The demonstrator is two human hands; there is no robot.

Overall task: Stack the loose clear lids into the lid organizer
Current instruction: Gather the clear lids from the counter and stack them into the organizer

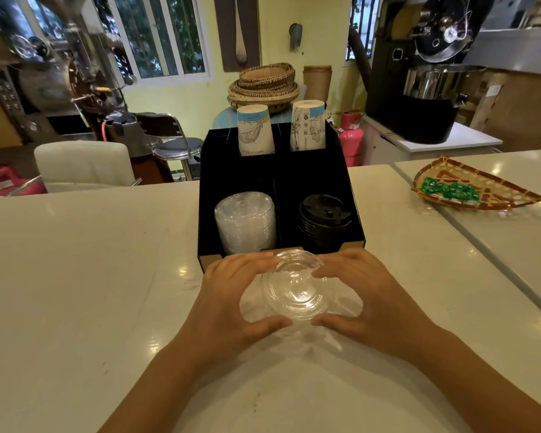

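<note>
Your left hand (231, 295) and right hand (366, 295) cup a small pile of loose clear lids (297, 289) between them, fingers curled over the far rim and thumbs pressed against the near rim, so both hands are clamped on the pile from opposite sides. The pile sits low over the white counter (75, 276), just in front of the black lid organizer (206, 189); you cannot tell whether it rests on the surface or is slightly lifted.

Just past your fingertips, the organizer's front left compartment holds a tall stack of clear lids (245, 223), and the front right one holds a stack of black lids (324, 220). Behind them, two rear compartments each hold a column of upside-down paper cups (255, 129). Off to your right, well apart, a woven tray (494, 195) with green packets (447, 190) lies on the neighbouring counter.
</note>
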